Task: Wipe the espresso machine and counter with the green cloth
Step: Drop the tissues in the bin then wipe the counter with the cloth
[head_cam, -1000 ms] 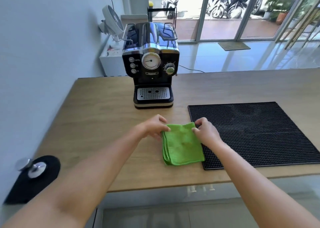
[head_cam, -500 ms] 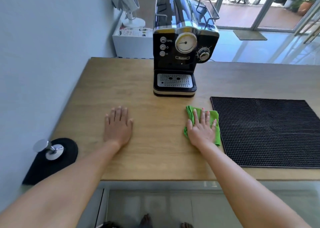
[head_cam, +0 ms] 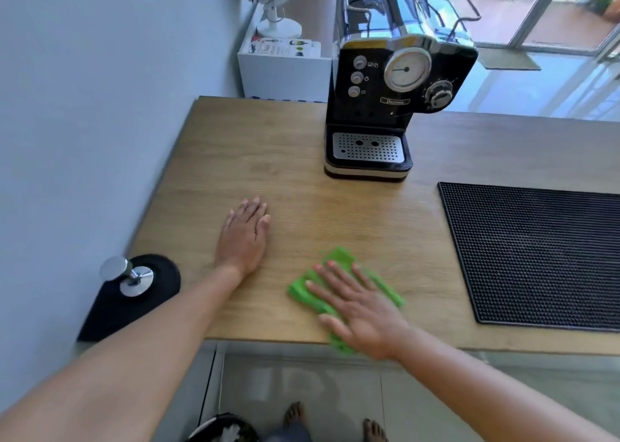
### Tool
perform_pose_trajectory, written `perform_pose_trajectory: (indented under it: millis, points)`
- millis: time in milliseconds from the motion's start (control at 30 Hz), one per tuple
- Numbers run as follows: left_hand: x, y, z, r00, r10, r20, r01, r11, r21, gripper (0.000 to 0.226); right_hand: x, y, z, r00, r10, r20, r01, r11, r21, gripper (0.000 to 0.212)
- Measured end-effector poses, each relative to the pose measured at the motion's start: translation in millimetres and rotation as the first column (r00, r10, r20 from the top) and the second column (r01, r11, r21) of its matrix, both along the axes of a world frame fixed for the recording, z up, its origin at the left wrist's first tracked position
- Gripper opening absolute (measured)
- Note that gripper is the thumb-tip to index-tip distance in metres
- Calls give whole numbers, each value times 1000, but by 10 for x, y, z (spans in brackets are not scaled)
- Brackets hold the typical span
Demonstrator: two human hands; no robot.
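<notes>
- Pressing flat with fingers spread, my right hand point(head_cam: 362, 314) covers the green cloth point(head_cam: 337, 258) at the counter's point(head_cam: 285, 159) near edge.
- My left hand point(head_cam: 243, 237) lies flat on bare wood, well left of the right, holding nothing.
- The cloth is blurred; I cannot tell its long axis.
- The espresso machine point(head_cam: 385, 89) stands beyond the right hand, with open wood between.
- A ribbed mat point(head_cam: 536, 257) bounds my right.
</notes>
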State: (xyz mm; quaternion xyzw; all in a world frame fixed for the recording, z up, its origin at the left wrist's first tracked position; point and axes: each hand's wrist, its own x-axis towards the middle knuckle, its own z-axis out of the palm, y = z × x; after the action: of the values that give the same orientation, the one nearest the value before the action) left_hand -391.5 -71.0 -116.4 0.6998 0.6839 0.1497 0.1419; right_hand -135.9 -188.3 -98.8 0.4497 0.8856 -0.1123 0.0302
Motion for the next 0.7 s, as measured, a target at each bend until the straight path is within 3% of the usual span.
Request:
perform_pose_trajectory:
  millis: [67,133,233,300,433,500,567,633,700]
  points:
    - [-76,1,36,999,-34,16,35,999,-28,49,416,296,12,964,-262,39,261,965,15,64]
    - [-171,-28,58,999,-42,-35,40,998,-42,50,606,721,61,848,-523,92,523,852,21,64]
    - [-333,-140,46,994,-4,-107,-2,998,-57,52,262,1179,44,730,-677,96,678,735,23,64]
    - [-429,-225,49,996,43,-80,-48,996,-71,52,-261,1205,10,796,-601,74,603,798,-11,65]
    - [-459,-268,94,967,164,194,-148,985,-92,52,-1047,580,-32,975,-213,67,214,977,-18,62]
    - [-510,-302,129,957,179,228,-159,982,-102,51,-1041,136,-18,996,64,63,-61,997,-37,59]
    - [-562,-342,138,974,154,167,-136,984,-115,51,-696,-76,2,967,252,25,-250,966,-58,55]
    - [-632,-399,148,981,141,135,-126,985,-114,51,-276,33,36,972,232,31,-231,972,-50,53]
    - [-649,-422,177,981,132,140,-115,986,-123,51,27,367,77,997,-1,82,2,1000,-19,54]
